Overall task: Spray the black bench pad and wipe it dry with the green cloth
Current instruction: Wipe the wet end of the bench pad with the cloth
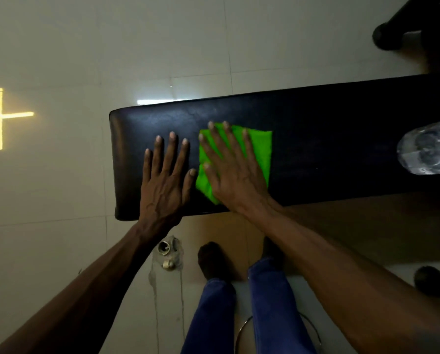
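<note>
The black bench pad (pixel 329 139) runs from the middle of the view to the right edge, its rounded end at the left. A folded green cloth (pixel 261 146) lies flat on it. My right hand (pixel 235 169) presses down on the cloth with fingers spread, covering its left and middle part. My left hand (pixel 166 175) rests flat on the bare pad just left of the cloth, fingers apart, holding nothing. A clear plastic bottle (pixel 428 152) lies on the pad at the right edge; its spray head is out of view.
Pale floor tiles (pixel 60 60) surround the bench. A floor drain fitting (pixel 166 254) sits below the pad near my feet and blue trouser legs (pixel 272 302). Dark gym equipment (pixel 418 29) stands at the top right. A metal ring (pixel 242 330) lies by my legs.
</note>
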{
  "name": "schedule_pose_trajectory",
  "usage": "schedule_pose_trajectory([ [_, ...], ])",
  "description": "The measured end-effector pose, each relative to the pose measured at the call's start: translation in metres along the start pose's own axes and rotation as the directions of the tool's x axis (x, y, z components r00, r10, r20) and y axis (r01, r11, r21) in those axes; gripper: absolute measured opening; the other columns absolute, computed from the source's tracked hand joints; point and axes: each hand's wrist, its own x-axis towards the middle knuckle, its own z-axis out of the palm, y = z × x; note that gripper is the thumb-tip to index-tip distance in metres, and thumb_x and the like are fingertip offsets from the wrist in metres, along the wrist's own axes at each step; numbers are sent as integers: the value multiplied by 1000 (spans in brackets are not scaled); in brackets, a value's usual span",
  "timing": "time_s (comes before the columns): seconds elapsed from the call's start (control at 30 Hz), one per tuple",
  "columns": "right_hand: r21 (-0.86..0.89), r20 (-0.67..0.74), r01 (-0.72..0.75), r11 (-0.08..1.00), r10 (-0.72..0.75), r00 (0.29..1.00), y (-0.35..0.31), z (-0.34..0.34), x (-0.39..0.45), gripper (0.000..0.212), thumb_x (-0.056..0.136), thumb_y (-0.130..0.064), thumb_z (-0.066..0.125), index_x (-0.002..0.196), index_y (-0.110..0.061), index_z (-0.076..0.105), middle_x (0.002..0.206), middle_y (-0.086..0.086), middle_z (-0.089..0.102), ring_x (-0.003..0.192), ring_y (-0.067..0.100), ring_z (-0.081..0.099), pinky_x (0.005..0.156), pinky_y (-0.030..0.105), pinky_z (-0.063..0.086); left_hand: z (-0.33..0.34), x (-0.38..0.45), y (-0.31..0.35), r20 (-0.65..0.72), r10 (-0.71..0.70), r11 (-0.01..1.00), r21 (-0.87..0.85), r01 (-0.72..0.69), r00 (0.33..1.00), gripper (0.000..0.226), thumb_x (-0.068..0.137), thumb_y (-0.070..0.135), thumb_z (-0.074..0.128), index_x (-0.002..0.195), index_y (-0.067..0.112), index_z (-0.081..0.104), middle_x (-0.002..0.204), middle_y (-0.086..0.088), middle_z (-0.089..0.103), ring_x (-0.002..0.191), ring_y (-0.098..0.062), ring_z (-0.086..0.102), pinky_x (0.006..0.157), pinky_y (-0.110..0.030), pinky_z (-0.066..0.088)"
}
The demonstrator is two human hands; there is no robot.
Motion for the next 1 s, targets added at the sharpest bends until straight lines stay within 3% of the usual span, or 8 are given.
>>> schedule_pose_trajectory([
  [0.13,-35,134,115,993,-109,985,48,-13,-66,62,110,-45,29,168,-32,12,178,-6,1,165,23,-3,133,53,3,-16,3,8,43,-20,994,-103,24,999,62,106,43,23,162,19,12,171,-5,2,158,-27,-4,127,-54,5],
  [0.23,-65,73,-56,996,60,995,91,-23,-61,62,111,-45,33,168,-33,14,177,-7,2,165,22,0,133,53,4,-21,8,24,50,42,991,-127,-36,998,62,106,42,24,162,18,10,171,-6,-1,158,-27,-6,128,-53,4],
  [0.37,34,-90,-249,968,251,964,61,-14,-12,61,109,-39,31,168,-24,21,178,2,9,165,28,4,132,57,4,-11,18,47,49,93,986,-142,-85,994,61,106,41,26,162,19,14,171,-6,3,158,-27,-3,128,-51,5],
  [0.53,-33,-24,31,999,-32,999,60,6,-66,60,111,-41,28,168,-25,17,178,-1,8,165,24,1,133,54,4,-11,21,68,67,61,985,-165,-49,996,61,106,40,25,161,16,16,170,-7,4,158,-27,-3,127,-52,7],
  [0.6,-56,21,55,997,-53,998,90,-3,-90,61,110,-43,27,168,-30,14,178,-5,6,165,21,1,133,53,6,-14,22,77,70,88,982,-174,-74,994,61,107,39,26,162,16,13,171,-6,2,158,-25,-5,128,-52,6],
  [0.73,-45,-67,-129,991,125,990,136,-20,-66,59,110,-43,30,167,-30,22,177,-5,13,165,22,8,132,55,10,-6,33,99,42,183,966,-191,-172,982,60,107,39,28,161,17,16,171,-6,5,158,-26,-2,128,-51,7],
  [0.87,37,-190,-343,939,343,920,103,-10,-29,60,110,-39,29,167,-22,23,177,2,15,165,26,8,132,56,7,1,47,111,32,176,966,-196,-167,984,60,106,40,28,161,15,20,170,-8,11,158,-29,3,128,-52,7],
  [1.0,-3,-77,-85,996,85,993,104,-3,-85,60,112,-39,30,168,-24,19,178,-1,11,165,22,3,132,55,9,-8,50,121,64,179,967,-197,-164,982,62,105,42,26,161,15,18,170,-8,8,158,-28,-1,128,-51,5],
])
